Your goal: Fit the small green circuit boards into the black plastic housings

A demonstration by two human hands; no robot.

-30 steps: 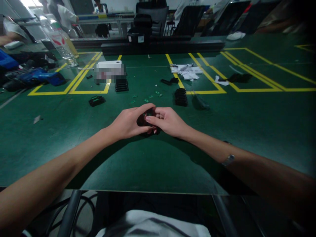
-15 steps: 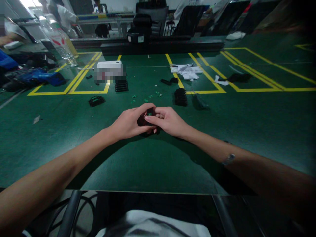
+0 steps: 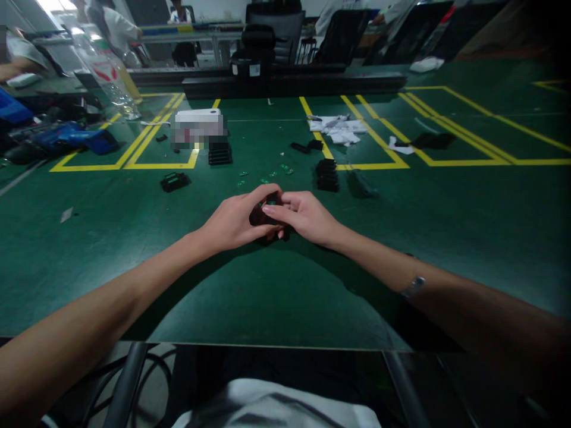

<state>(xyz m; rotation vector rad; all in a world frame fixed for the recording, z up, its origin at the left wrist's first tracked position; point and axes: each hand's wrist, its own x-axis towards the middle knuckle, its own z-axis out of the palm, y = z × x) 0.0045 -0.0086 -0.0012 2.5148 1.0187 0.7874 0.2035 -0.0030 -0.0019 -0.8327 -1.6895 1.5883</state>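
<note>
My left hand and my right hand meet over the middle of the green table. Both are closed around a small black plastic part, which is mostly hidden by the fingers. My right thumb and forefinger press on its top. Just beyond the hands lie several tiny green chips. A stack of black parts stands to the right of them, and another stack to the left.
A single black part with green inside lies at the left. A white box, white papers, a plastic bottle and blue items sit farther back. Yellow tape lines mark the table. Other people stand far behind.
My right fingers have shifted slightly on top of the black part, covering the green bit seen earlier. Both arms stay in place.
</note>
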